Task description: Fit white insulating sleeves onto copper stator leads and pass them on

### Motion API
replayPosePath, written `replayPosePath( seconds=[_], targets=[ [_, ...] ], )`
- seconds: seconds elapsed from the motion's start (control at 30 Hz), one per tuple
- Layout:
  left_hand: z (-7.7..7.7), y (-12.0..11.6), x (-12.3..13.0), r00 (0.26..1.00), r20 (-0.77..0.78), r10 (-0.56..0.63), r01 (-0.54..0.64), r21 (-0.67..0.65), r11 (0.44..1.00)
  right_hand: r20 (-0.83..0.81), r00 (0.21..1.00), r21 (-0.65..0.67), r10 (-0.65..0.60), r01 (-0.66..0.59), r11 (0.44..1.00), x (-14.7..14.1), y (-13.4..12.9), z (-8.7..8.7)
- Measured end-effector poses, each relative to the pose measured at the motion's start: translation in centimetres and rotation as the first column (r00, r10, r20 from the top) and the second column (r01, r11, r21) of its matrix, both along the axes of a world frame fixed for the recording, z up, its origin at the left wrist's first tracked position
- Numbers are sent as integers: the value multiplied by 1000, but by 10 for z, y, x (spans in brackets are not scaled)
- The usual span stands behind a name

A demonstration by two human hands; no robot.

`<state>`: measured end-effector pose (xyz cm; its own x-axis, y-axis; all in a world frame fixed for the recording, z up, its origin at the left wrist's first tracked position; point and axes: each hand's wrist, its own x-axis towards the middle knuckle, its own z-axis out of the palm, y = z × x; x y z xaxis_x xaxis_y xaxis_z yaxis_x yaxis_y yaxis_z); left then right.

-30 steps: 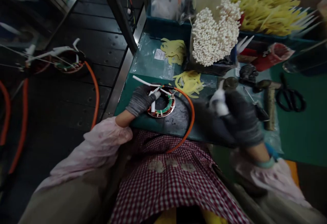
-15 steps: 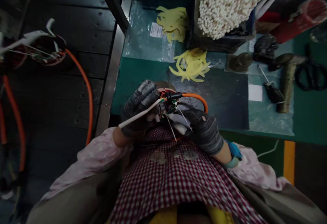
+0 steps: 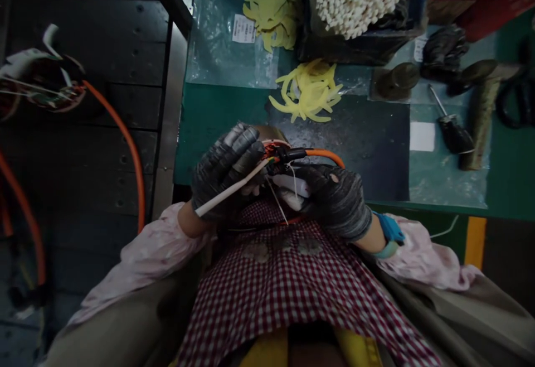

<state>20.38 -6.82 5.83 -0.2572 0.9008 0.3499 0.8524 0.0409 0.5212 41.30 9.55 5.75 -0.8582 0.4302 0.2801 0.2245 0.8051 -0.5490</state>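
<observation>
Free room over dark mat (image 3: 368, 149); bin (image 3: 346, 52) blocks beyond, screwdriver (image 3: 455, 134) rightward.

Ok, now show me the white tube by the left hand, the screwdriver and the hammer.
White tube (image 3: 232, 187), head view: middle of its length.
Screwdriver (image 3: 453, 129), head view: its dark handle.
Hammer (image 3: 482, 119), head view: middle of its handle.

Screwdriver (image 3: 455, 134) between white square (image 3: 422, 136) and hammer (image 3: 481, 120).

Dim light; deep shadow left; fine detail soft.
</observation>
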Motion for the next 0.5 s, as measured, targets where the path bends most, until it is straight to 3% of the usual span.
replayPosePath(
  seconds=[0.07,0.3,0.43,0.5],
  targets=[
    [11,9,-2,994,-100,-43,44,12,999,37,999,12,-21,21,1000,4,7,4],
    [41,63,-12,934,-274,-231,201,-133,971,117,989,94,-96,85,992,6,26,19],
    [47,91,-13,872,-328,-363,264,-311,913,54,996,93,-75,70,993,4,30,24],
    [45,102,-11,866,-350,-356,233,-347,908,85,993,115,-80,70,991,5,33,25]
  ],
)
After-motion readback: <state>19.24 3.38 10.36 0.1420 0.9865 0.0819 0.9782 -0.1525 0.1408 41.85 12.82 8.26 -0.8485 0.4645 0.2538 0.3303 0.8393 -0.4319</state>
